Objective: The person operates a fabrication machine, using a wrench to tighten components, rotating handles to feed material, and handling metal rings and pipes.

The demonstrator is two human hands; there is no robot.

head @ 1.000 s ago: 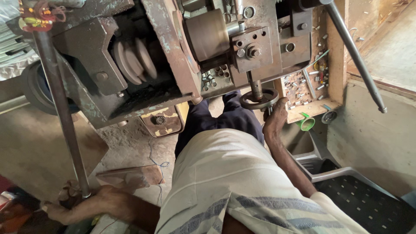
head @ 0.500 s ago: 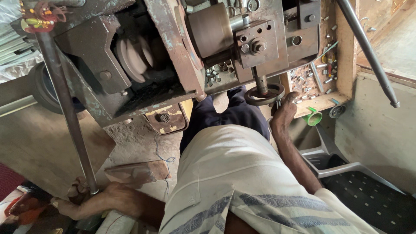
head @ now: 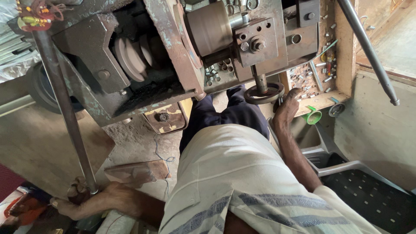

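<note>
The small round handwheel (head: 263,92) sits at about one o'clock from the middle of the view, on a short shaft under the lathe's (head: 173,56) carriage block. The right hand (head: 286,108) reaches up at its four o'clock edge, fingers curled against the rim; whether they truly grip it or only touch it I cannot tell. Far off at eight o'clock, the left hand (head: 93,201) is clenched around the lower end of a long steel lever bar (head: 63,108) that runs up to eleven o'clock past the machine's side.

The risk, as I judge it, lies in the spread of the arms: with both stretched wide, a slip of the left fist on the bar could jerk the body and drive the right fingers between the wheel spokes and the shaft. The exposed stepped belt pulleys (head: 134,54) at eleven o'clock sit open near the bar, so loose cloth or a sleeve could catch there. At two o'clock a wooden tray (head: 323,100) of loose small metal parts hangs near the right wrist; a knock could spill them toward the green cup (head: 313,116) and grey plastic chair (head: 346,173).
</note>
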